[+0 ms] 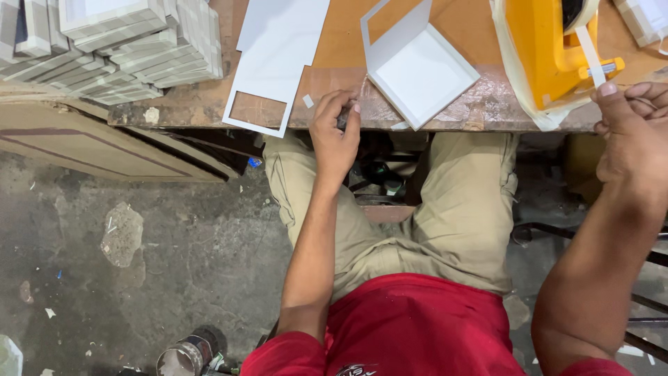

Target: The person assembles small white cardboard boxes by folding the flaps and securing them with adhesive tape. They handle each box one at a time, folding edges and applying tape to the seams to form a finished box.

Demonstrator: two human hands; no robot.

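1. Workbench [445, 108], worn and brown, ran across the twelve o'clock side of the view, its near edge above the seated person's khaki trousers [459, 202].
2. Stacks of white trays [118, 45] filled the bench at ten o'clock, well apart from both hands.
3. Yellow tape dispenser [543, 45] stood at one o'clock, just at eleven o'clock of the right hand [630, 136]; a strip of white tape [590, 57] ran down from it toward that hand's raised thumb.
4. White card sheet [278, 52] with a cut window lay at eleven o'clock of the left hand [335, 132], near but apart from it.
5. White open box [417, 66] sat at one o'clock of the left hand, just beside the fingertips.
6. Right hand reached up from the lower right, forearm bent steeply, fingers curled loosely by the tape; whether it pinched the strip could not be told.
7. Left hand rested on the bench edge, arm extended straight up the view, fingers bunched closed around something small and dark that stayed too hidden to name.
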